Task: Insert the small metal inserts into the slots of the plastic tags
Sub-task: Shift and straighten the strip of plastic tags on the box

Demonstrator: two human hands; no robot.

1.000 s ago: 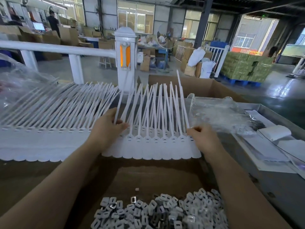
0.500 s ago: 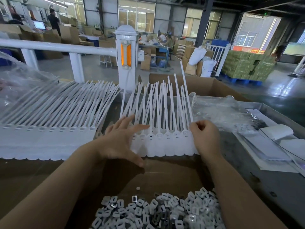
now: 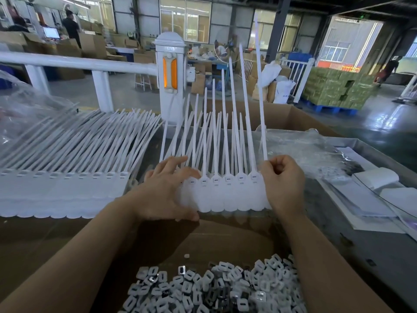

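Above cardboard (image 3: 225, 240), both hands' fingers (image 3: 268, 166) hold tags (image 3: 228, 190).

metal table (image 3: 372, 245), cardboard (image 3: 214, 236), papers (image 3: 361, 199)
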